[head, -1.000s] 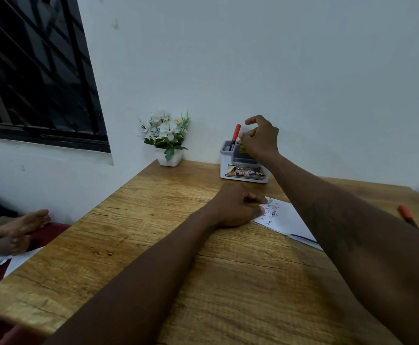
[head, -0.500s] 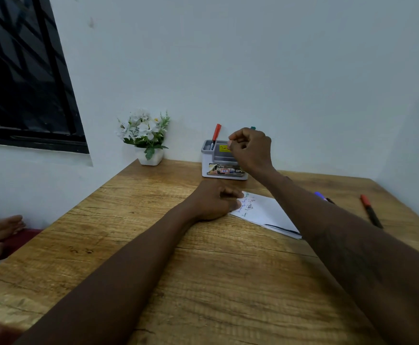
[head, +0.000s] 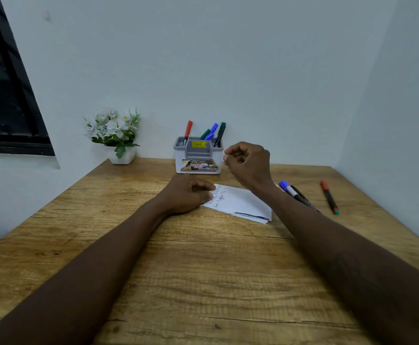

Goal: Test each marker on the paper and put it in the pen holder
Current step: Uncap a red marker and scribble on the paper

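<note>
The right hand hangs in the air with its fingers curled tight into the palm, and I can see nothing clasped in it. Just to its left, almost touching the knuckles, stands the pen holder, a small white and grey box set against the wall. Four markers stick up out of it. A red marker stands in the slot farthest from the hand. A green marker and a blue marker lean together in the middle. A black marker with a green cap sits in the slot nearest the hand.

Below that fist, nearer the person, the paper lies flat on the wooden table, with coloured scribbles at its left end. The left hand rests there with its fingers bent under. Its fingertips press on the paper's scribbled edge and grasp nothing.

Off to the right of the raised hand, past the wrist, three markers lie loose on the table. A blue-capped marker lies with a black marker just beside it, both partly hidden behind the forearm. A red-capped marker lies farther out, apart from those two.

Well to the left of both hands, a pot of white flowers stands at the table's back corner.
</note>
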`<state>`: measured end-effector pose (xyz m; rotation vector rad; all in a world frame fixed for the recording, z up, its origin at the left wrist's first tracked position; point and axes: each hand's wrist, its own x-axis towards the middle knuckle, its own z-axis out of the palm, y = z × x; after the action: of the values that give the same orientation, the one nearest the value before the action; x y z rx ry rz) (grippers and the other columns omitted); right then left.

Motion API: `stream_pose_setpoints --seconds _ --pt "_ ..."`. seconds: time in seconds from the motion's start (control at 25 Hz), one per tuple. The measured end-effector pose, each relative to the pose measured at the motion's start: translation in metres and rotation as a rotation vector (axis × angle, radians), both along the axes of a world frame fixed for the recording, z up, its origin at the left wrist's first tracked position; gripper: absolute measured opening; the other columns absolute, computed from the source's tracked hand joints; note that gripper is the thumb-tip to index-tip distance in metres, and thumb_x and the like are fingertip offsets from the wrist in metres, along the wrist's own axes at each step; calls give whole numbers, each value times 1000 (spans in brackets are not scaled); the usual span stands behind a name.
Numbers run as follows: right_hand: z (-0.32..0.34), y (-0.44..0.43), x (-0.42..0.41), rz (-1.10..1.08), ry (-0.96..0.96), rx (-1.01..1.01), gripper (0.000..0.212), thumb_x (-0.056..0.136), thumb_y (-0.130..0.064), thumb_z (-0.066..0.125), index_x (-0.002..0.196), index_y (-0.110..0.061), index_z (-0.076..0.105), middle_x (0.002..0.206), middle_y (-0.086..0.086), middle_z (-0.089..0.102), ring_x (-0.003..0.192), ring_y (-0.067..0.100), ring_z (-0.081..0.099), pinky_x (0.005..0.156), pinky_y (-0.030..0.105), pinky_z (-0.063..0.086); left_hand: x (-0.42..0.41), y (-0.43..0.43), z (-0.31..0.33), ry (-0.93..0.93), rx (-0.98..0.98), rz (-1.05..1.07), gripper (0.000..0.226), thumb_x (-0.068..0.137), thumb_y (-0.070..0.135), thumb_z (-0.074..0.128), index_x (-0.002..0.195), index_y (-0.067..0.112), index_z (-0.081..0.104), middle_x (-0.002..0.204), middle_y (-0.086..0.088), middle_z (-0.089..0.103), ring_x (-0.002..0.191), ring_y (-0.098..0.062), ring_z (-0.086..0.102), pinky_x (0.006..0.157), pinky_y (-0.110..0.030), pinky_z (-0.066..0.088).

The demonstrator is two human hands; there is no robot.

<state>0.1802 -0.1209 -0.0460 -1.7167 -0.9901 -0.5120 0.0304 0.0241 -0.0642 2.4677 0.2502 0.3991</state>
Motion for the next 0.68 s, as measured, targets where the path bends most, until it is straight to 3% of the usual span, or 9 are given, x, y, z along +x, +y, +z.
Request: stream_pose_setpoints --seconds 0.12,0.28,0.44,0.56,0.68 --pt "-1 -23 1 -60 16 -25 2 83 -10 80 83 -12 79 71 -9 72 61 -7 64 65 6 49 -1 0 0 0 22 -5 32 90 33 73 122 33 73 131 11 67 115 0 54 92 -16 39" --pt "7 -62 12 -185 89 -95 8 81 -7 75 74 -11 78 65 -13 70 60 -10 64 62 4 45 -2 -4 -1 -31 15 -24 29 90 31 74 118 35 75 129 14 69 120 -2 56 96 -18 41" --pt "6 -106 22 -319 146 -191 19 79 -7 67 67 -19 76 68 -11 73 72 6 70 77 28 58 -2 -10 -1 -42 44 -64 28 90 30 74 118 34 75 125 15 70 116 -3 58 89 -13 43" --pt "4 -131 25 -379 158 -209 21 80 -6 67 67 -21 74 66 -12 70 73 6 69 76 29 59 -1 -14 -2 -73 64 -90 27 89 31 74 116 35 76 124 14 71 115 -2 61 93 -17 46" --pt "3 -150 26 -428 175 -211 19 78 -4 68 67 -17 75 65 -9 69 70 6 67 68 25 57 2 -23 -4 -65 124 -115 29 90 33 73 119 33 75 124 15 71 103 7 60 84 -9 43"
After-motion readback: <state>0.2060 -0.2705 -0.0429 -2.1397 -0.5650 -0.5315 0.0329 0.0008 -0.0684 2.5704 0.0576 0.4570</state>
